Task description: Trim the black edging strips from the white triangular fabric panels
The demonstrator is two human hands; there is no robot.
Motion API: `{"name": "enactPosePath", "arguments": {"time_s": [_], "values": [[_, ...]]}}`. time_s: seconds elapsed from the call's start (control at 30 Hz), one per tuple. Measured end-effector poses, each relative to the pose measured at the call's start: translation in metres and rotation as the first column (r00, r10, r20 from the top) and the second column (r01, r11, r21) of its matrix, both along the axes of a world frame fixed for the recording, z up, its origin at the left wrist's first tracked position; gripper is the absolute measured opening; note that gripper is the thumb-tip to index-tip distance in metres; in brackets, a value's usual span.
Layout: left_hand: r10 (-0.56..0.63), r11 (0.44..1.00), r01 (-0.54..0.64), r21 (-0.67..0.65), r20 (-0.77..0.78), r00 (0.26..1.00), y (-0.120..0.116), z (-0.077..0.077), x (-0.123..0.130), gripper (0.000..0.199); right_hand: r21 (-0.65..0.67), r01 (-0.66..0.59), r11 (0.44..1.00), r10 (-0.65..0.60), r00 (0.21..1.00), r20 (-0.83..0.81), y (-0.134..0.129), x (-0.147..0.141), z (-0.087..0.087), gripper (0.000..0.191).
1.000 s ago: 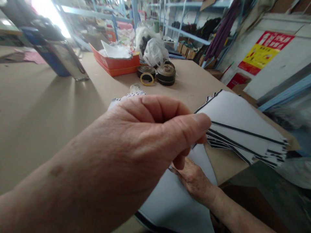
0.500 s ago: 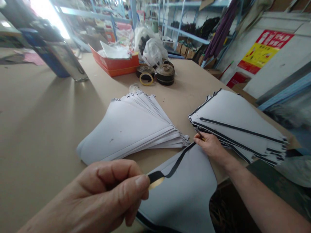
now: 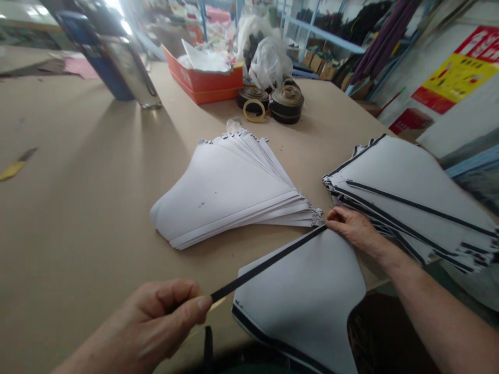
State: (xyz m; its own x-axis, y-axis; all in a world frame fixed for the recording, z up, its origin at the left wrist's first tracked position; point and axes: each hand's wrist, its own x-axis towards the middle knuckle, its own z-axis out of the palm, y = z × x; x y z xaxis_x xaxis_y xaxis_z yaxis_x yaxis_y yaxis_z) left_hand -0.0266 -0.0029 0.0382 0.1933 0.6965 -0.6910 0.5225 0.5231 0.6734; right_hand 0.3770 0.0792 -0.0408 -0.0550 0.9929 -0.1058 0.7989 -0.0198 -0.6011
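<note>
My left hand (image 3: 171, 317) is closed, pinching a black adhesive tape (image 3: 265, 266) between thumb and fingers. Pale yellow backing hangs from the tape by the thumb. The tape runs taut and straight along the upper edge of a white shaped panel (image 3: 300, 296). At that panel's far corner my right hand (image 3: 349, 224) is closed on the tape's other end. A small dark tip shows just beyond its fingers; whatever it belongs to is mostly hidden. Another black strip lines the panel's lower left edge.
A fanned stack of white panels (image 3: 222, 192) lies beyond my hands. More panels with black strips (image 3: 421, 182) are piled at right. Farther back are tape rolls (image 3: 287, 103), an orange box (image 3: 206, 85) and a metal cup (image 3: 132, 72). A yellow-handled knife (image 3: 17, 165) lies at left.
The tape has gone from slack and curved to taut along the panel's edge. My left hand has moved lower and left. The view has shifted, bringing the knife into sight.
</note>
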Motion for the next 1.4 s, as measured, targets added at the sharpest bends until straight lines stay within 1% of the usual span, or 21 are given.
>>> {"name": "enactPosePath", "arguments": {"time_s": [0.07,0.1,0.2,0.23,0.33,0.47,0.67,0.8,0.9,1.0,1.1,1.2,1.27,1.33,1.4], "values": [[-0.019,1.0,0.019,-0.019,-0.013,1.0,0.001,-0.003,0.001,0.042,-0.007,0.013,1.0,-0.013,1.0,0.019,0.0,0.001,-0.002,0.022],[-0.035,0.999,0.035,-0.003,-0.031,0.999,0.001,-0.004,0.001,0.04,-0.007,0.022,1.0,-0.022,0.999,0.026,-0.001,0.002,-0.002,0.023],[-0.09,0.989,0.101,0.104,-0.106,0.99,0.002,-0.008,0.0,0.036,-0.023,0.048,0.999,-0.047,0.998,0.03,-0.001,0.005,-0.004,0.027],[-0.11,0.985,0.126,0.119,-0.133,0.985,0.002,-0.01,-0.001,0.035,-0.028,0.059,0.998,-0.058,0.998,0.026,-0.001,0.006,-0.005,0.028],[-0.167,0.974,0.194,0.119,-0.207,0.964,0.003,-0.016,-0.001,0.032,-0.051,0.085,0.995,-0.083,0.996,0.036,-0.002,0.006,-0.004,0.027],[-0.2,0.96,0.247,0.134,-0.292,0.935,0.006,-0.023,-0.002,0.03,-0.078,0.1,0.992,-0.096,0.994,0.049,-0.004,0.003,-0.001,0.023],[-0.265,0.936,0.324,0.133,-0.337,0.904,0.011,-0.027,-0.004,0.03,-0.108,0.114,0.988,-0.109,0.993,0.05,-0.005,0.0,0.004,0.021],[-0.283,0.92,0.361,0.153,-0.381,0.88,0.01,-0.032,-0.005,0.03,-0.142,0.129,0.981,-0.121,0.991,0.063,-0.005,-0.002,0.007,0.022],[-0.322,0.881,0.435,0.184,-0.44,0.838,0.01,-0.037,-0.005,0.03,-0.139,0.15,0.979,-0.14,0.987,0.082,-0.004,-0.002,0.007,0.023],[-0.347,0.848,0.497,0.186,-0.514,0.784,0.01,-0.038,-0.004,0.031,-0.127,0.157,0.979,-0.147,0.986,0.083,-0.004,0.0,0.006,0.024],[-0.36,0.824,0.537,0.178,-0.567,0.741,0.011,-0.034,0.0,0.033,-0.134,0.147,0.98,-0.138,0.987,0.076,-0.004,0.002,0.004,0.025],[-0.392,0.791,0.597,0.134,-0.638,0.662,0.011,-0.026,0.008,0.035,-0.125,0.165,0.978,-0.156,0.985,0.08,-0.004,0.002,0.001,0.028],[-0.407,0.781,0.618,0.093,-0.674,0.617,0.011,-0.023,0.012,0.037,-0.129,0.16,0.979,-0.152,0.986,0.071,-0.003,0.002,0.001,0.029],[-0.41,0.78,0.621,0.074,-0.69,0.597,0.01,-0.021,0.015,0.036,-0.142,0.137,0.98,-0.129,0.989,0.066,-0.002,0.003,0.003,0.029],[-0.412,0.772,0.631,0.074,-0.698,0.586,0.01,-0.022,0.015,0.033,-0.142,0.142,0.98,-0.131,0.988,0.081,-0.003,0.0,0.008,0.028]]}}
